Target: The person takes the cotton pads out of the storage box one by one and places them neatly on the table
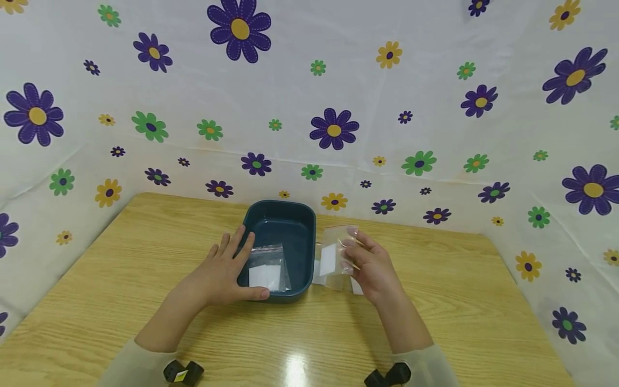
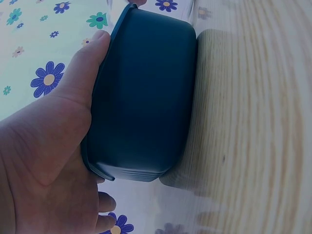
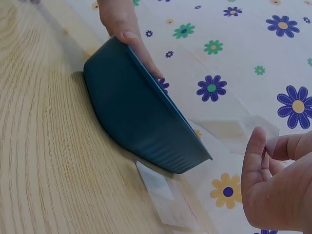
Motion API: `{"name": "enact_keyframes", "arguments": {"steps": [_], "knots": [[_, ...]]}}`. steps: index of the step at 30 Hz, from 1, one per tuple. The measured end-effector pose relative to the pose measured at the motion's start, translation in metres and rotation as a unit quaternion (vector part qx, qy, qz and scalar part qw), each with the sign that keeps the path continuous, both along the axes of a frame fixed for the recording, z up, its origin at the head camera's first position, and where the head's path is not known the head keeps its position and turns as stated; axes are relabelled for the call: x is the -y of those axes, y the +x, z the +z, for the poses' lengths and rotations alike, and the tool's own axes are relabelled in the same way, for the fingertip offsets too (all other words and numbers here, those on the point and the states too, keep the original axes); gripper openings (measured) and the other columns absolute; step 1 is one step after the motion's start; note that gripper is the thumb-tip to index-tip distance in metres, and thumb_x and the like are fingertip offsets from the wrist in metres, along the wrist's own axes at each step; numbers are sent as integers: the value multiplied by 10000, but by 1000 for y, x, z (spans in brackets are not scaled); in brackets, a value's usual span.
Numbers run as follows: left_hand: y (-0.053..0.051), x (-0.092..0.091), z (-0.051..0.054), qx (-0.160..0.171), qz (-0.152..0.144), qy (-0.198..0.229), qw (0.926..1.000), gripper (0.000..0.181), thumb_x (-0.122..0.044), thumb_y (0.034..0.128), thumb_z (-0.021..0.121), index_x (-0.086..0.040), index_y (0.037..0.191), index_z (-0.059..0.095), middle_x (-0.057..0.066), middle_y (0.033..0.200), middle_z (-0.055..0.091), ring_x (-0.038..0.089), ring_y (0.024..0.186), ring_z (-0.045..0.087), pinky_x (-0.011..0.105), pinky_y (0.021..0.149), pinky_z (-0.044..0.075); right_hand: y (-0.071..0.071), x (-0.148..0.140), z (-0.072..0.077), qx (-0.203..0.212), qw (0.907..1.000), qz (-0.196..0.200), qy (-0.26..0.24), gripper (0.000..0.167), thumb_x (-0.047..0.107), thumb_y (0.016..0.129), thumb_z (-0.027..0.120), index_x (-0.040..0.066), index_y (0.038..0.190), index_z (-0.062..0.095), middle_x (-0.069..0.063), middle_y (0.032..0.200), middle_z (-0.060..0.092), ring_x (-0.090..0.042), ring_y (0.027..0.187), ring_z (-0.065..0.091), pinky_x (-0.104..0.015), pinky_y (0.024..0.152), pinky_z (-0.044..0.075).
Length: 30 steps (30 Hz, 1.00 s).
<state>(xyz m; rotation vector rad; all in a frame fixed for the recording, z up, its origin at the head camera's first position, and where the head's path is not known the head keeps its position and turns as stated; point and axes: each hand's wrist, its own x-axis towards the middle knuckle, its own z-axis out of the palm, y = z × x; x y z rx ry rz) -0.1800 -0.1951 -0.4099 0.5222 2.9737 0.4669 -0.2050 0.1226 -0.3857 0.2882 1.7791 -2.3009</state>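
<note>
A dark teal plastic basin (image 1: pixel 302 226) stands on the table. Spread over its left and near rim is my left hand (image 1: pixel 213 277), with straight fingers and the thumb along the near edge. Inside the basin lie clear zip bags (image 1: pixel 265 275) with white pieces in them, overlapping so their number is unclear. Just right of the basin, my right hand (image 1: pixel 374 269) pinches a clear zip bag (image 1: pixel 329 260) with a white piece inside, raised above the table. In the right wrist view, thumb and fingertips grip this bag's edge.
Beside the basin, on the table, another flat bag (image 3: pixel 165 192) with a white piece lies partly under the held one. A white corner (image 1: pixel 357 286) shows near my right hand. A flowered cloth (image 1: pixel 358 177) hangs behind the wooden table (image 1: pixel 450 301).
</note>
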Motion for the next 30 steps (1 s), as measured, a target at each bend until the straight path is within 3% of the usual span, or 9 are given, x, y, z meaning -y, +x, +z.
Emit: {"name": "enact_keyframes", "arguments": {"steps": [11, 30], "knots": [[0, 1, -3, -17, 20, 12, 10000, 1327, -919, 681, 537, -53, 1601, 130, 218, 1664, -7, 540, 1482, 67, 681, 1168, 124, 3, -14, -2, -65, 9995, -126, -276, 492, 6, 974, 565, 124, 1447, 502, 67, 991, 669, -77, 846, 609, -189, 696, 523], [-1, 1, -2, -57, -40, 35, 10000, 1288, -865, 713, 589, -45, 1599, 140, 235, 1659, 14, 548, 1478, 75, 689, 1160, 139, 6, -31, -4, 190, 9985, -318, -409, 477, 85, 989, 598, 139, 1448, 477, 88, 984, 673, -77, 899, 614, -192, 752, 521]]}}
